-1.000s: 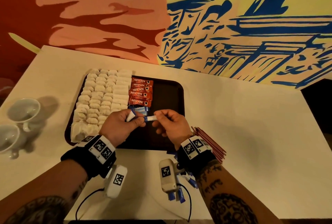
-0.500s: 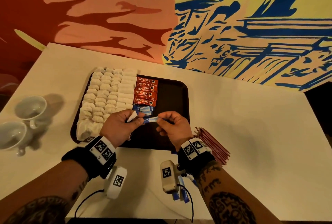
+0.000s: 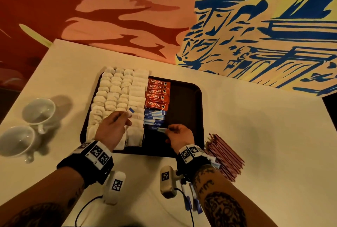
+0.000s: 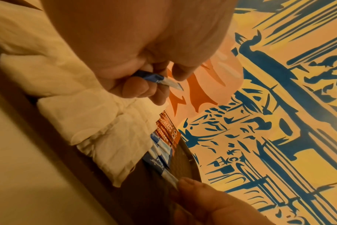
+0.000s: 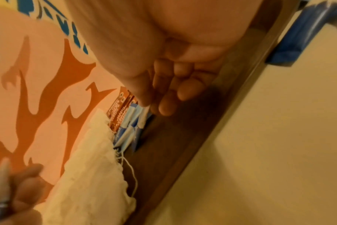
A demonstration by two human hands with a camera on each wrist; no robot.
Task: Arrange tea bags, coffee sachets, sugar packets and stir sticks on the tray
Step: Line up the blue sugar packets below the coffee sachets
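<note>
Basically past halfway: tea bags [image 3: 116, 103] filling the tray's [image 3: 189, 117] left side, Nescafe sachets [image 3: 157, 93] rowed beside them, blue Equal sugar packets [image 3: 155, 119] started just below. Right hand [image 3: 179, 136] pinching one packet down at the row's near end, left hand [image 3: 113, 128] pinching another above the tea bags. Still left: red stir sticks [image 3: 225, 155] stacked on the worktop [image 3: 264, 135], off the tray.
</note>
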